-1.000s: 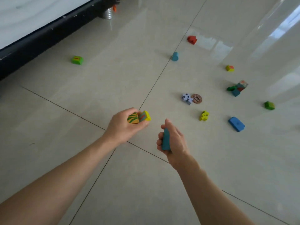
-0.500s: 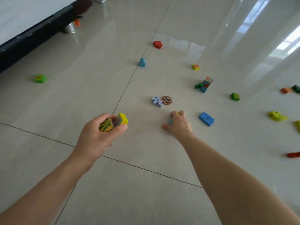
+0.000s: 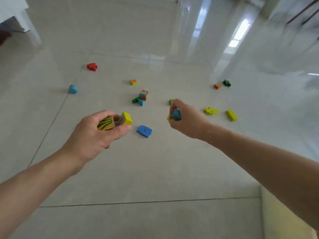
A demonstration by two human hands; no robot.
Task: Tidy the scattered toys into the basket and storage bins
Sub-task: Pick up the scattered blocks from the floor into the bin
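My left hand point(image 3: 96, 135) grips two toy blocks: a yellow one with green stripes point(image 3: 105, 123) and a yellow cube with a coloured face point(image 3: 125, 118). My right hand point(image 3: 187, 120) holds a teal block point(image 3: 176, 115), with a sliver of a yellow piece point(image 3: 168, 117) showing beside it. Both hands hover above the floor. A blue flat block point(image 3: 144, 131) lies on the tiles between them. No basket or bin is in view.
Scattered on the glossy tile floor point(image 3: 155, 169): a red piece point(image 3: 92, 66), a light blue piece point(image 3: 72, 89), a small yellow-red block point(image 3: 133, 82), a green, teal and multicoloured cluster point(image 3: 140, 99), two yellow pieces point(image 3: 211, 111) point(image 3: 231, 115), orange and dark green pieces point(image 3: 221, 85). White furniture leg point(image 3: 29, 23) far left.
My right hand reached down to the small yellow piece on the floor and came up with it beside the teal block. The view swung right; my left hand kept its two blocks.
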